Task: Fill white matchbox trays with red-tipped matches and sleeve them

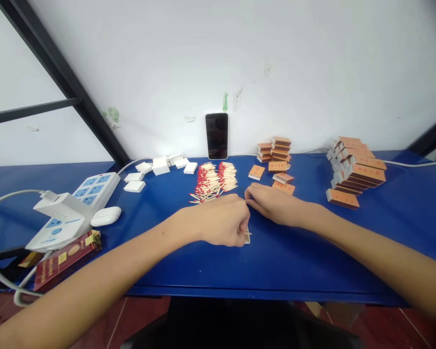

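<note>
My left hand (227,220) is closed, its fingers curled down over a small white matchbox tray (247,237). Only the tray's right end shows, with pale matchsticks in it; my hand hides the rest. Close by on the right, my right hand (271,201) has its thumb and fingers pinched together, and whatever may be between them is hidden. Beyond my left hand lies a pile of red-tipped matches (208,182), with a second bunch of matches (227,176) beside it. Several orange matchbox sleeves (277,166) lie just past my right hand.
A phone (217,136) leans against the wall. White inner trays (161,166) sit back left; stacked orange matchboxes (363,172) stand on the right. On the left are a power strip (103,182) with a plugged charger, a white earbud case (106,216), a dark-red box (67,259) and cables.
</note>
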Demonstrator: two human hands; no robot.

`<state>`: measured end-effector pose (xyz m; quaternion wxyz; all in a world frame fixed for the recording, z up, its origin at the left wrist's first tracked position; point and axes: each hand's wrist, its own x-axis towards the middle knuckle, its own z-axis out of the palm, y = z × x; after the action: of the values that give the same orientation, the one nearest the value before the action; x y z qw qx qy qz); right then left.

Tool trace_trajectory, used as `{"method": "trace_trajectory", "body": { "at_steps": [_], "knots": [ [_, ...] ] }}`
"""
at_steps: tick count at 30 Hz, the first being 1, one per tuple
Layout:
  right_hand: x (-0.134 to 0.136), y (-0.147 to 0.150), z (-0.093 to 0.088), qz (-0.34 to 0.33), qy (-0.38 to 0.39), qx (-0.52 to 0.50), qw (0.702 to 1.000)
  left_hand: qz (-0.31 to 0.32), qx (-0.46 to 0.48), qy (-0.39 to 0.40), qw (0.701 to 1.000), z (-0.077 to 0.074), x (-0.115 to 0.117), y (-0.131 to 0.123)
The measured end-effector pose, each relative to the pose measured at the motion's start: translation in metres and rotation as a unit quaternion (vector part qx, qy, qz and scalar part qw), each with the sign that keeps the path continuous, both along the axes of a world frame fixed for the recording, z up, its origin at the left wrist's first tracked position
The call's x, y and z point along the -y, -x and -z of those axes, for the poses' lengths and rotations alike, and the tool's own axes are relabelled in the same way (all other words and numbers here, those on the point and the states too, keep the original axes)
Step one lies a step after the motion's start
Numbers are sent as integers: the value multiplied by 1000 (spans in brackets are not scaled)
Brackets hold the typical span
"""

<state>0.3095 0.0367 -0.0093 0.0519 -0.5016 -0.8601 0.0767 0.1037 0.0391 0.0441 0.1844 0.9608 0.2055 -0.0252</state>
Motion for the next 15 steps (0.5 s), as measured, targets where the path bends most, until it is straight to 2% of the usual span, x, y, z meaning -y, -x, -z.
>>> {"method": "trace_trajectory", "body": {
  "at_steps": [3,6,9,12,15],
  "knots": [
    [11,-2,-9,-25,29,29,999,-14,18,-5,1000,5,2,1],
    [19,-2,-13,-34,36,51,997,-60,40,-17,997,5,-5,16],
    [21,-2,-14,-31,29,56,998,-88,70,-61,992,9,-23,40],
    [20,-3,-14,-32,48,36,998,-136,116,-148,973,22,-47,66],
    [17,-7,-11,-40,77,5,996,-176,140,-189,956,35,-63,87]
  ]
}}
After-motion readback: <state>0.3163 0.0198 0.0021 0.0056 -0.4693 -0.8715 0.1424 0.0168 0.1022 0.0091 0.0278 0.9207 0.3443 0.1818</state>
